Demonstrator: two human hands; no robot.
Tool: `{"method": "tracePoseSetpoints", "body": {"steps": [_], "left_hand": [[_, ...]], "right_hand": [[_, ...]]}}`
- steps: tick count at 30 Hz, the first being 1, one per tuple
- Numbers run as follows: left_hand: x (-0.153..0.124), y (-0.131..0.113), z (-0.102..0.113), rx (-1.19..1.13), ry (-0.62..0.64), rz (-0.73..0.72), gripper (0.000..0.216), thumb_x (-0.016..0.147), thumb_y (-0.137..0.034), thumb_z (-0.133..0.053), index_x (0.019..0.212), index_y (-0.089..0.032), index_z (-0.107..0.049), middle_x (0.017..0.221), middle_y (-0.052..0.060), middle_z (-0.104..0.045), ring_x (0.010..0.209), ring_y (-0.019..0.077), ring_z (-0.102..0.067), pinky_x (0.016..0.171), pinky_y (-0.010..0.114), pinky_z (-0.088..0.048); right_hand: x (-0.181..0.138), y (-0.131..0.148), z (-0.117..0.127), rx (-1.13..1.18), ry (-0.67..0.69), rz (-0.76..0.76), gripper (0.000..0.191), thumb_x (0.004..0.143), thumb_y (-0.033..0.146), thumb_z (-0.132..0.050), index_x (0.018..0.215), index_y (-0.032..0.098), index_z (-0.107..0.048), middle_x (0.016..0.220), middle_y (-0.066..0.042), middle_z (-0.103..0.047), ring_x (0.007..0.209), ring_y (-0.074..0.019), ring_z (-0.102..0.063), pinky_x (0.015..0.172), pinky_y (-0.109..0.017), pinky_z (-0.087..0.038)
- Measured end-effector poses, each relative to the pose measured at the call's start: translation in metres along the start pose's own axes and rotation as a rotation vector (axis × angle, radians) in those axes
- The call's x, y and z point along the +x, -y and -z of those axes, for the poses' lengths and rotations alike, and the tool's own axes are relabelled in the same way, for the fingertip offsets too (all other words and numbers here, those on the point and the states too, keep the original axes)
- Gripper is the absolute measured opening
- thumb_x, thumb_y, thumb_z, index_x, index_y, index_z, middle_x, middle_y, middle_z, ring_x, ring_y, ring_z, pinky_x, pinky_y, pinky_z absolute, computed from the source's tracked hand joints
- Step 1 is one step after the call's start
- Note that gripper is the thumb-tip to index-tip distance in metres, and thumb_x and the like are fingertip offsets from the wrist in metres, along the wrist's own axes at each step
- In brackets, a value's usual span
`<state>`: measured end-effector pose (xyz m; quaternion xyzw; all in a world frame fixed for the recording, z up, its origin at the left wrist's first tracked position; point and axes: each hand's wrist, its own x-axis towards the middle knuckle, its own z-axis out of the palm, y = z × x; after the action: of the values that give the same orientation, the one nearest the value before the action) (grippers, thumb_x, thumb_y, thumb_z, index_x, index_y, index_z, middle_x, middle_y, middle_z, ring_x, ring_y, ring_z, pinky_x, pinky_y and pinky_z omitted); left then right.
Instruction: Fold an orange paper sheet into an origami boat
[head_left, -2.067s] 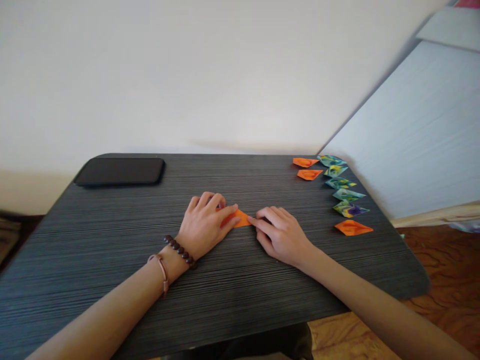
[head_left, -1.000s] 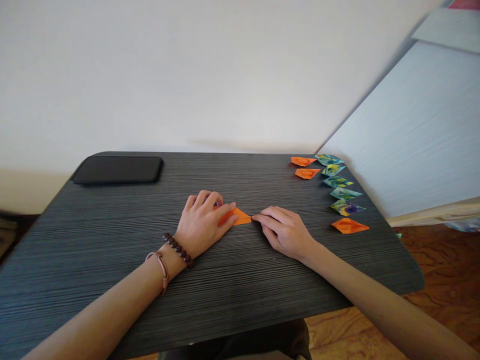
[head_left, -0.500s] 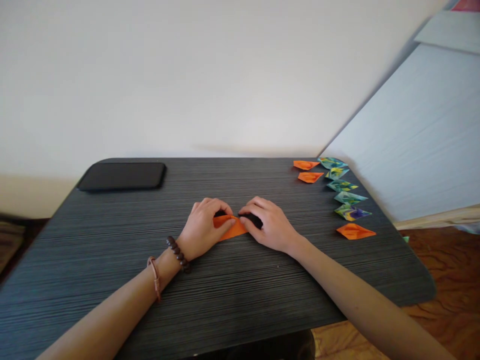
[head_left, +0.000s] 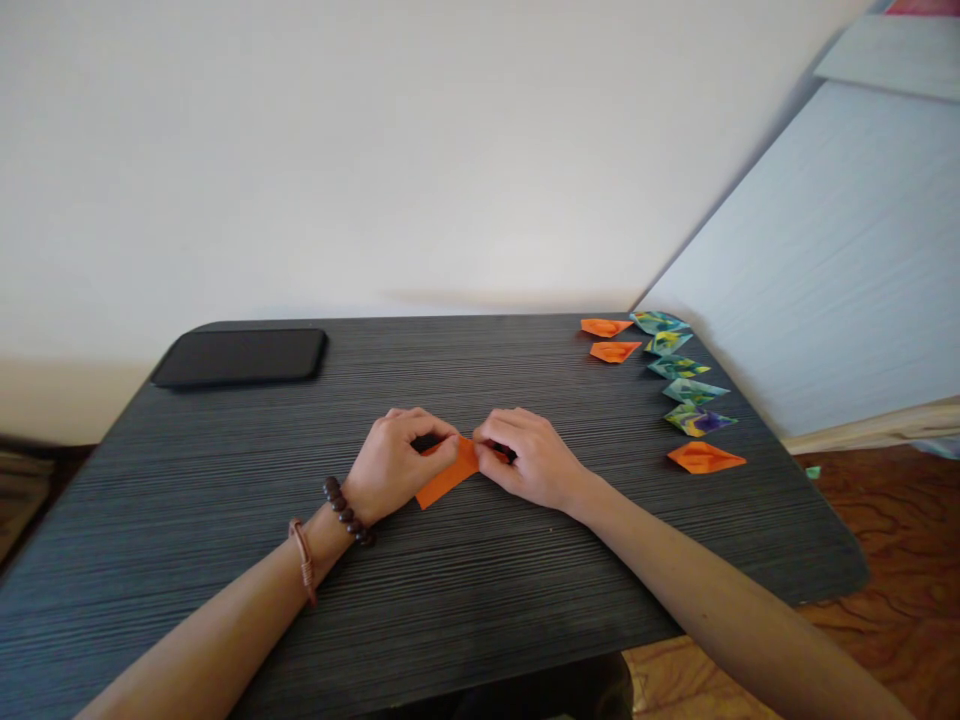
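A small orange folded paper (head_left: 448, 474) is at the middle of the dark striped table (head_left: 480, 590). My left hand (head_left: 394, 465) pinches its left part with curled fingers. My right hand (head_left: 525, 458) pinches its right end, thumb and fingers pressed together. The paper is lifted and tilted, its lower corner pointing toward me. Two bracelets (head_left: 341, 510) circle my left wrist.
Several finished folded pieces, orange (head_left: 705, 457) and blue-green patterned (head_left: 694, 390), lie in a row along the table's right side. A black phone (head_left: 240, 356) lies at the far left. A pale blue board (head_left: 840, 270) leans at the right. White wall behind.
My right hand moved left from the paper's tip and closed on it. Both hands raised and turned the paper, which lay flat under my left fingers before.
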<state>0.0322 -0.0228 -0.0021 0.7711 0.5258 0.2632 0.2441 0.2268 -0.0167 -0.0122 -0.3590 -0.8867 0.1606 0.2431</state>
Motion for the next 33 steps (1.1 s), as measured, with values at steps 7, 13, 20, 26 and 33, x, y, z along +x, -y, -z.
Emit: {"method": "tracePoseSetpoints", "body": {"steps": [7,13,20,26,33], "left_hand": [[0.003,0.002,0.004,-0.054,0.049,0.028,0.019,0.077,-0.024,-0.053,0.066,-0.020,-0.068,0.073,-0.001,-0.070,0.072,0.0158,-0.062,0.077,0.029,-0.044],[0.003,0.012,0.014,-0.077,0.096,0.107,0.021,0.082,-0.035,-0.050,0.081,-0.021,-0.066,0.083,-0.001,-0.070,0.078,0.0165,-0.063,0.074,0.027,-0.045],[0.002,0.007,0.008,-0.016,0.031,0.064,0.026,0.081,-0.036,-0.053,0.100,-0.023,-0.064,0.097,0.000,-0.069,0.088,0.0189,-0.062,0.085,0.031,-0.043],[0.003,0.015,0.017,-0.190,0.177,-0.009,0.033,0.091,-0.033,-0.038,0.114,-0.023,-0.059,0.093,0.000,-0.071,0.088,0.0161,-0.063,0.086,0.029,-0.044],[0.004,0.004,0.011,-0.037,0.113,-0.052,0.024,0.085,-0.035,-0.049,0.098,-0.024,-0.066,0.090,0.000,-0.071,0.082,0.0168,-0.062,0.082,0.031,-0.042]], "right_hand": [[-0.001,-0.004,0.007,0.060,0.019,0.042,0.008,0.080,0.016,-0.049,0.075,0.017,-0.054,0.069,0.002,-0.054,0.064,-0.0106,-0.047,0.065,-0.025,-0.033],[-0.006,-0.008,0.011,0.166,-0.106,-0.217,0.011,0.084,0.018,-0.047,0.076,0.017,-0.055,0.067,0.001,-0.056,0.059,-0.0097,-0.048,0.060,-0.023,-0.036],[-0.003,-0.008,0.009,0.098,-0.033,-0.288,0.011,0.085,0.020,-0.050,0.077,0.018,-0.057,0.068,0.001,-0.059,0.061,-0.0113,-0.050,0.065,-0.026,-0.037],[-0.003,-0.017,0.013,0.131,-0.008,-0.196,0.016,0.091,0.022,-0.043,0.093,0.019,-0.059,0.087,-0.003,-0.063,0.080,-0.0145,-0.055,0.073,-0.028,-0.037],[-0.001,-0.004,0.006,0.092,-0.008,-0.151,0.012,0.089,0.021,-0.045,0.086,0.018,-0.057,0.076,-0.001,-0.059,0.072,-0.0135,-0.050,0.071,-0.028,-0.034]]}}
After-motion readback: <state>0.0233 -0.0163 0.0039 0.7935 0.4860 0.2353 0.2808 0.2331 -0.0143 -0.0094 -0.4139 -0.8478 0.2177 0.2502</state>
